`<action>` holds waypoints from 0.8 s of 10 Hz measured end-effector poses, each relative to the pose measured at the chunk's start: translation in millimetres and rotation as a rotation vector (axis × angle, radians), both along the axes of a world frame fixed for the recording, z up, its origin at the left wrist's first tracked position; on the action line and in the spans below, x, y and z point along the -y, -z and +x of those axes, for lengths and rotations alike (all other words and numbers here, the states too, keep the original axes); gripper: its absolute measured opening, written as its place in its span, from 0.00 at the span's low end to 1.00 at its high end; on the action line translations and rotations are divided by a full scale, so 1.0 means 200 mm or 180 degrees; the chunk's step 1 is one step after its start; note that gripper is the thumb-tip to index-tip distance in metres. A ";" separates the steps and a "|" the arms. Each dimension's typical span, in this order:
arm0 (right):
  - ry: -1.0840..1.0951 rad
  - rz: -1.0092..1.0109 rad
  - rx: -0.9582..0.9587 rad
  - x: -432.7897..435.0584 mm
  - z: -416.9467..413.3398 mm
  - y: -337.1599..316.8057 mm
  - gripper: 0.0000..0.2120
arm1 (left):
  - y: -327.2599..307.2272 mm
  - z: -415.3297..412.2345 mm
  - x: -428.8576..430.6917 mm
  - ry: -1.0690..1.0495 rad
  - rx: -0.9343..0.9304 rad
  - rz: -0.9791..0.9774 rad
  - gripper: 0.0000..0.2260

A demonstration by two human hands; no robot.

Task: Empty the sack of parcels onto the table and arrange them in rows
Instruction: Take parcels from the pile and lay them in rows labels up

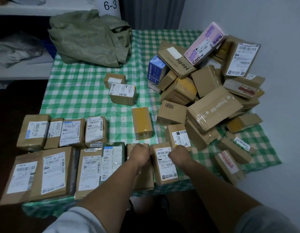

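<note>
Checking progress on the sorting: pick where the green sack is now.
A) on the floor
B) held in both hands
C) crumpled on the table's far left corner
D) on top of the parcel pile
C: the green sack lies crumpled on the far left corner of the table, apart from the parcel pile.

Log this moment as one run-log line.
stage: arranging | green woven sack: slumped far left | unsorted cardboard parcels: heap right | left hand, right hand: at white-labelled brown parcel, near row; grip unclear
</note>
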State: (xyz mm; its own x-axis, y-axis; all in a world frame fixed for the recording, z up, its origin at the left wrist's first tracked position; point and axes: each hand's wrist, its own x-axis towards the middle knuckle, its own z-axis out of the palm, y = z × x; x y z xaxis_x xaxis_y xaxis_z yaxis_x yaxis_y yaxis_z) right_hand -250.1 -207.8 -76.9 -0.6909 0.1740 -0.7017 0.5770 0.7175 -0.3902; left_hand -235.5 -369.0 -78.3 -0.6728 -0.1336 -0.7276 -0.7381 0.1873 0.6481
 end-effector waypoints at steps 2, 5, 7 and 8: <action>0.0203 -0.0233 -0.0378 0.17 -0.11 -0.14 0.03 | -0.10 -0.08 0.15 -0.0066 -0.0086 0.0064 0.05; 0.0120 -0.0165 -0.0689 0.43 -0.26 -0.17 0.10 | -0.12 -0.15 0.42 -0.0344 -0.0165 0.0141 0.06; -0.0109 0.0244 -0.0767 0.61 -0.33 -0.13 0.40 | -0.13 -0.14 0.51 -0.0923 -0.0140 0.0331 0.08; -0.0179 0.0349 -0.0645 0.67 -0.37 -0.06 0.49 | -0.09 -0.15 0.54 -0.1151 -0.0086 0.0247 0.08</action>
